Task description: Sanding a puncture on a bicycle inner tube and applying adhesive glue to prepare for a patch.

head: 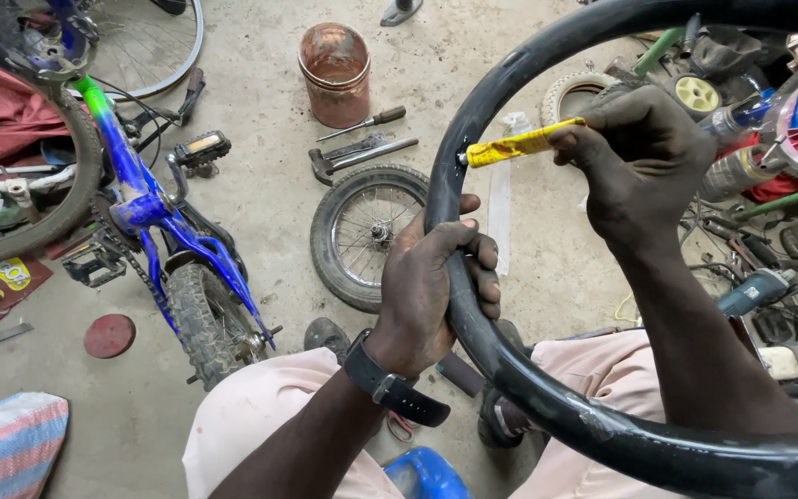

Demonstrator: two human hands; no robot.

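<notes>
A black rubber inner tube loops in front of me, from my lap up past the top right of the view. My left hand, with a black watch at the wrist, grips the tube's left side. My right hand squeezes a small yellow tube of glue, its nozzle touching the inner tube's upper left curve.
A small spoked wheel lies on the concrete floor ahead. A blue bicycle lies at the left. A rusty can, a hammer and a screwdriver sit beyond. Tools, wheels and parts crowd the right side.
</notes>
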